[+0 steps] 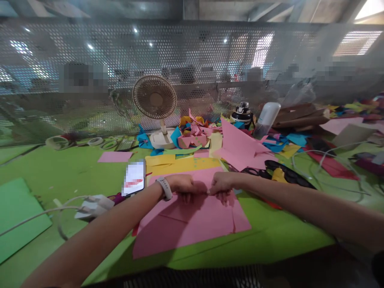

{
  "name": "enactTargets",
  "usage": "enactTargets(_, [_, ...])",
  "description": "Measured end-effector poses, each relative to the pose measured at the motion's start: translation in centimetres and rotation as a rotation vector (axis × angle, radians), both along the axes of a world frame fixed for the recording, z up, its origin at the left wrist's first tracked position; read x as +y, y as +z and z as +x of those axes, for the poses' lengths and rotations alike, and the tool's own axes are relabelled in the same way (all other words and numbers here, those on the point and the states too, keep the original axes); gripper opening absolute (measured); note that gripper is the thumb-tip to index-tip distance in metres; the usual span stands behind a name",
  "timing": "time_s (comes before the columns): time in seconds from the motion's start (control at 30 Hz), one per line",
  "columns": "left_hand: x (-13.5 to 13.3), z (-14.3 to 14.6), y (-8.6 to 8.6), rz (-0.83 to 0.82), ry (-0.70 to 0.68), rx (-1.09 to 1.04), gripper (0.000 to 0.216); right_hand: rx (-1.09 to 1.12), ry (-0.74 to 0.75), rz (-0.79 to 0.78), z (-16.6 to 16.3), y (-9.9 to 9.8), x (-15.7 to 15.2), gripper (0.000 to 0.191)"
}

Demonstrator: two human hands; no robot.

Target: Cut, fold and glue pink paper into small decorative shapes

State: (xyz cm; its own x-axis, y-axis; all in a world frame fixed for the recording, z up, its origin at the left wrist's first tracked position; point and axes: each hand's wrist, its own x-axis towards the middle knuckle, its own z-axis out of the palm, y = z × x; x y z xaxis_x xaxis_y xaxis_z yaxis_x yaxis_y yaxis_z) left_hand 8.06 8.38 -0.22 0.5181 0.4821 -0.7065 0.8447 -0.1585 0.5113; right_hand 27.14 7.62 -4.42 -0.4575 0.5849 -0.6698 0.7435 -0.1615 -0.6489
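Note:
A large sheet of pink paper [192,222] lies in front of me with a crease across it. My left hand [183,186], below a white wristband, has its fingers curled down on the sheet's upper part. Close beside it, my right hand [222,185] pinches the same paper, thumb and forefinger toward the left hand. The fingertips are partly hidden by shadow. Yellow paper [192,163] sticks out from behind the pink sheet. A lit phone [133,178] rests left of my left hand.
A small fan [155,98] stands at the back before a perforated screen [192,52]. Paper scraps [193,134], folded pink paper [240,146] and a white bottle [268,116] lie behind my hands. Left are a white plug adapter [94,207] and green paper [22,218]; right, a black tape dispenser [289,176].

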Motion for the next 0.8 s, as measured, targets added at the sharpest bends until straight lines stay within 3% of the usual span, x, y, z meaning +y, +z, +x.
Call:
enactTargets(0.2, [0.0,-1.4,-0.4,0.088,0.018,0.036,0.061,0.023,0.007,-0.022,0.4,-0.5,0.2,0.047])
enactTargets(0.7, [0.8,-7.2,0.3,-0.046,0.095,0.249,0.068,0.108,0.006,-0.061,0.4,0.2,-0.3,0.043])
enactTargets(0.8, [0.6,-7.5,0.6,0.098,0.138,0.182,0.064,0.081,0.027,-0.036,0.4,0.1,-0.3,0.045])
